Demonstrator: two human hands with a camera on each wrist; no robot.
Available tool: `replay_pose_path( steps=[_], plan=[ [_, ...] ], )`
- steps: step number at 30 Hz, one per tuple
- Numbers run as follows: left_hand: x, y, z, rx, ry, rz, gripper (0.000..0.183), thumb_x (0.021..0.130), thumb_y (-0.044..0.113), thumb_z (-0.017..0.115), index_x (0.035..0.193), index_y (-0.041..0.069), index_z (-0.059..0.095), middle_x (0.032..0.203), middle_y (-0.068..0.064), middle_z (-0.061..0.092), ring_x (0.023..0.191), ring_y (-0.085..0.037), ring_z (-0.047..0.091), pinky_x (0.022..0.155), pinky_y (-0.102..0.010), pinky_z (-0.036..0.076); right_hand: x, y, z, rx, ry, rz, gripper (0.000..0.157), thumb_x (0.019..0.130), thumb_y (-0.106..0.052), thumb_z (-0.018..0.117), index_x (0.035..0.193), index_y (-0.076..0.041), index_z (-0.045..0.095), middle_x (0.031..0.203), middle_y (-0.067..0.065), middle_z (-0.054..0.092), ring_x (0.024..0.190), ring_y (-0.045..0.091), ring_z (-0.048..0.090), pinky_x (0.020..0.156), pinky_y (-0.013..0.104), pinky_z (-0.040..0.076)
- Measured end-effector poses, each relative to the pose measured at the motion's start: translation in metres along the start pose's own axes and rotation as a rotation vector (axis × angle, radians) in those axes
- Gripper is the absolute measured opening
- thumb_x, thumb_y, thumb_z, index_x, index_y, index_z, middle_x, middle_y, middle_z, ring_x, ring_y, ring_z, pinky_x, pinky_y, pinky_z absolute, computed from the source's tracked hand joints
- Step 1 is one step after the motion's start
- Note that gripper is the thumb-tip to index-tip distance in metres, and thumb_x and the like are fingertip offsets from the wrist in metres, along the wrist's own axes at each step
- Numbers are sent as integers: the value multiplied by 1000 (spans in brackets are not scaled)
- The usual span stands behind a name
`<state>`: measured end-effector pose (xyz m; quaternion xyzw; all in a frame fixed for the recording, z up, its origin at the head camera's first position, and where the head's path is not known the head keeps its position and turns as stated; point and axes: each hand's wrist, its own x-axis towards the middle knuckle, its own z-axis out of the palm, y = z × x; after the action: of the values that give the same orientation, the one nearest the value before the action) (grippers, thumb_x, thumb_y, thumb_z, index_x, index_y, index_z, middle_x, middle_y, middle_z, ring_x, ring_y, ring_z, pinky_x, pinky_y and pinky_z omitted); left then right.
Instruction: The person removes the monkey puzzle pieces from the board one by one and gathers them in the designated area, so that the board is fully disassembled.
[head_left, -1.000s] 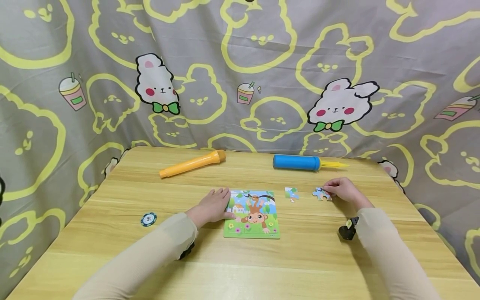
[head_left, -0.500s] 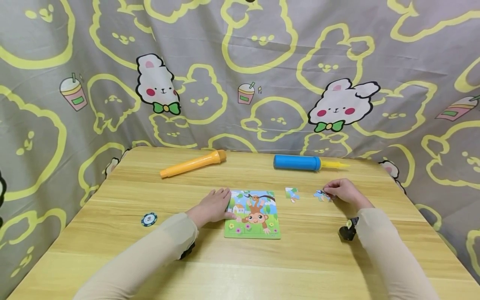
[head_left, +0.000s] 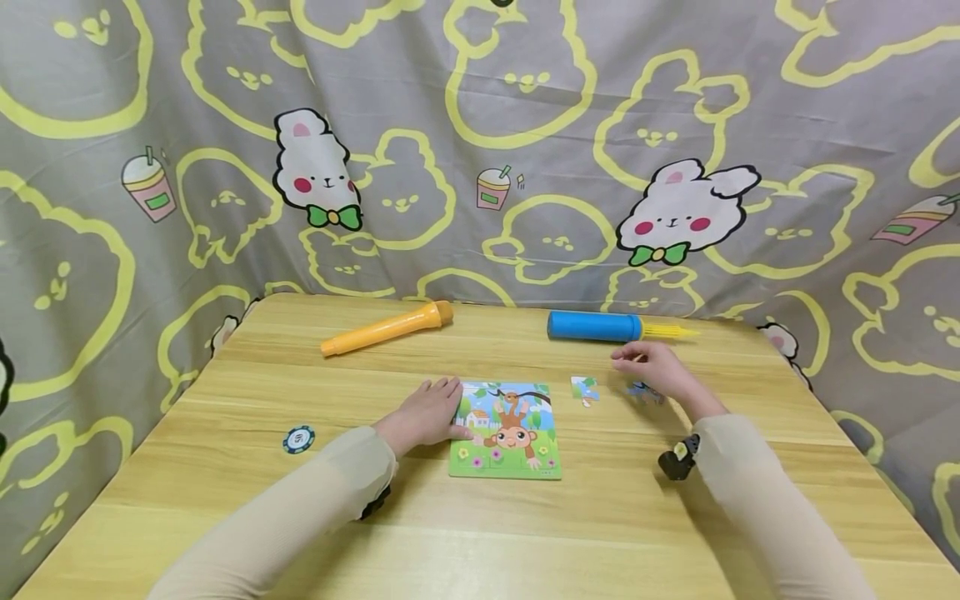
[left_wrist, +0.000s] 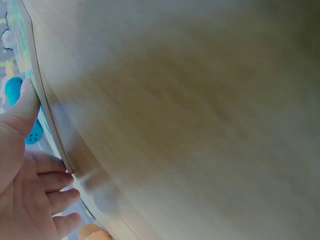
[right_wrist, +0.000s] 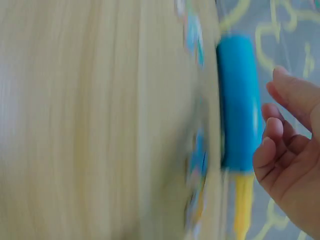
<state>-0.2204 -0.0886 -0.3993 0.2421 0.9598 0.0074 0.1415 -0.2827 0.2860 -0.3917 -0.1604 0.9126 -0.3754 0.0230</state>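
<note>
A square puzzle (head_left: 510,454) with a monkey picture lies flat at the middle of the table. My left hand (head_left: 423,412) rests at its left side, thumb over the edge and fingertips by the far left corner. The left wrist view shows that thumb (left_wrist: 27,107) on the board and the fingers loosely extended. My right hand (head_left: 660,371) hovers over joined puzzle pieces (head_left: 643,390), partly covering them. Its fingers (right_wrist: 270,150) are loosely bent and hold nothing. A separate piece (head_left: 583,387) lies between puzzle and right hand.
An orange toy microphone (head_left: 386,329) lies at the back left. Behind the right hand is a blue pump (head_left: 592,325) with a yellow nozzle. A poker chip (head_left: 298,439) lies on the left. A patterned curtain (head_left: 420,75) hangs behind the table (head_left: 480,550).
My right hand has let go of the joined pieces, lifted and shifted left and toward the pump. The left hand and the puzzle have stayed in place.
</note>
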Motion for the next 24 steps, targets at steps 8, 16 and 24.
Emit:
replay_pose_path(
  steps=[8,16,24],
  plan=[
    [-1,1,-1,-15,-1,-3,83,87,53,50,143,-4,25,149,-17,19,136,-31,17,109,-44,12,15,-43,44,42,-89,-147,21,86,-8,64,103,4,66,86,5,60,69,19,50,58,28,44],
    [-1,0,0,-22,0,-2,83,87,53,51,142,-4,26,149,-17,20,135,-30,18,109,-43,13,15,-63,81,25,-269,-224,26,85,-12,67,109,-4,66,95,6,59,71,17,48,60,29,44],
    [0,-1,-1,-13,2,2,84,87,54,50,142,-4,26,148,-17,21,135,-31,19,109,-44,14,12,-72,98,-113,-397,-295,42,85,-19,67,124,-6,60,88,5,49,66,15,39,55,24,33]
  ],
)
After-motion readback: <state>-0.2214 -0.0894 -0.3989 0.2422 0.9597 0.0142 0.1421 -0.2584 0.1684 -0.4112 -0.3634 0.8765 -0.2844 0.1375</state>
